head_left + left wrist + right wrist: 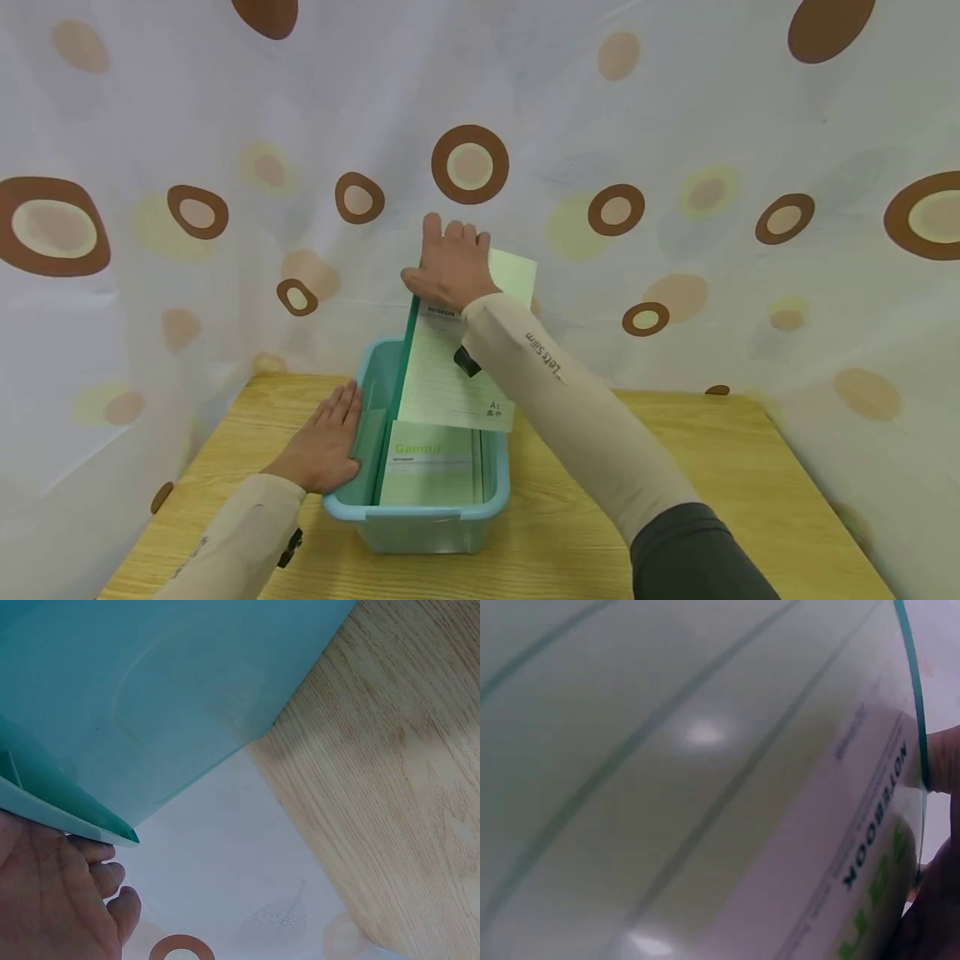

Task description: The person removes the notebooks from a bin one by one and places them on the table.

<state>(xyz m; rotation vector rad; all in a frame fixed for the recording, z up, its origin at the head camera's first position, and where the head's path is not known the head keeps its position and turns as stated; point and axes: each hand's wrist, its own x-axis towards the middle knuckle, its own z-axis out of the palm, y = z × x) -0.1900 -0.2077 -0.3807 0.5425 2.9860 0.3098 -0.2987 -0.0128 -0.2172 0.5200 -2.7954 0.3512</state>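
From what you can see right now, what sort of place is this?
Probably an indoor work corner: a wooden table backed by a dotted sheet, with a blue bin of notebooks on it.

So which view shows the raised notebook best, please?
The head view, since most of the notebook shows, despite the right hand and sleeve covering part. The right wrist gives a cover close-up; the left wrist, nothing.
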